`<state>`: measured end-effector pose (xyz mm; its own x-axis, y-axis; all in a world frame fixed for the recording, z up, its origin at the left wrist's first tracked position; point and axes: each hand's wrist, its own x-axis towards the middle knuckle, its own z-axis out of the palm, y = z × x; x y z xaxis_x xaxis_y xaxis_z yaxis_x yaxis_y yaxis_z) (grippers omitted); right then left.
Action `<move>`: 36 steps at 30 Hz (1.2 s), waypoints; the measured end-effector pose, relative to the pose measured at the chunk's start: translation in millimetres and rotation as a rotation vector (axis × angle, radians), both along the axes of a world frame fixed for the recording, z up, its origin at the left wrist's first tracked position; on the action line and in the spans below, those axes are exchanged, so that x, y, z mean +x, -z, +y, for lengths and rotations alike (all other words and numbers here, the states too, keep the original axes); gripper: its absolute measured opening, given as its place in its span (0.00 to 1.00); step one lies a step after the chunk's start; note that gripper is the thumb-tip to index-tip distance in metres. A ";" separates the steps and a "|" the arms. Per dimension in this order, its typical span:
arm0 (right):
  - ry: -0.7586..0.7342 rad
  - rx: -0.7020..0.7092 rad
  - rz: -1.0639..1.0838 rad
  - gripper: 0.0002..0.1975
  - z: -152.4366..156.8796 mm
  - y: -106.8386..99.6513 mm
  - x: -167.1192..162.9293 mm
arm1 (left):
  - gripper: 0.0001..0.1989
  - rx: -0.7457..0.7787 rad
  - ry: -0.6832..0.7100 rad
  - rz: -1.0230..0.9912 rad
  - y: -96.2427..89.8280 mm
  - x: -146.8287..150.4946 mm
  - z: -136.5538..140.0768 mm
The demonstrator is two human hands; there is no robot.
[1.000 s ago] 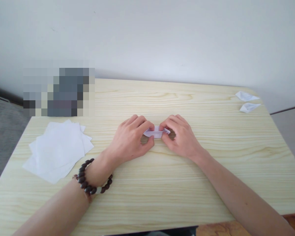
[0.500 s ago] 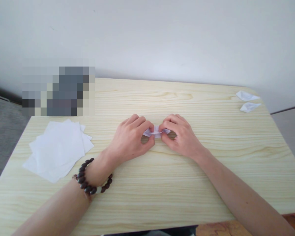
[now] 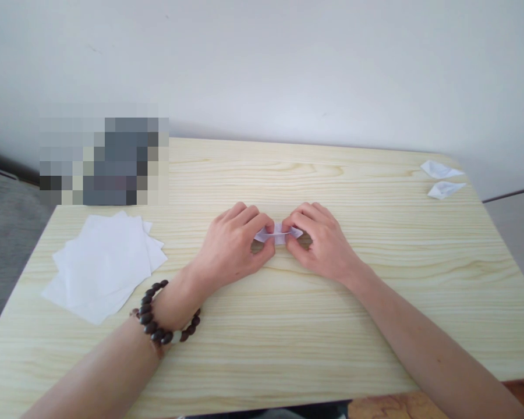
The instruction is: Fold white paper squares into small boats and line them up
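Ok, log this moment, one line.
left hand: pinches folded paper; right hand: pinches other end; left side: white paper sheets; far right: two folded pieces

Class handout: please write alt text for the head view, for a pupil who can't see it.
A person's left hand and right hand pinch a small folded white paper between them at a wood-grain table. Overlapping white sheets lie at the left; two folded paper pieces lie at the far right corner.
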<state>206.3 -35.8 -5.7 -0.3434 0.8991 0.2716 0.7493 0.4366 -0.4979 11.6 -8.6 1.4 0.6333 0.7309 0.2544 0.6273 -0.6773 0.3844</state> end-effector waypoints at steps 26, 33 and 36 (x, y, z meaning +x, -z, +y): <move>0.001 -0.007 -0.012 0.04 -1.4 -1.2 -0.4 | 0.05 0.031 0.017 -0.040 2.3 -0.1 2.2; 0.008 0.000 0.015 0.04 -2.3 -2.2 -1.0 | 0.06 0.016 0.006 -0.021 0.8 0.9 1.5; 0.011 0.002 0.022 0.04 -2.4 -2.3 -1.0 | 0.06 0.015 -0.002 -0.009 0.4 1.0 0.7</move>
<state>205.3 -38.1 -3.5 -0.3278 0.9022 0.2804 0.7427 0.4295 -0.5137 12.6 -7.8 1.0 0.6296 0.7281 0.2709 0.6252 -0.6819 0.3797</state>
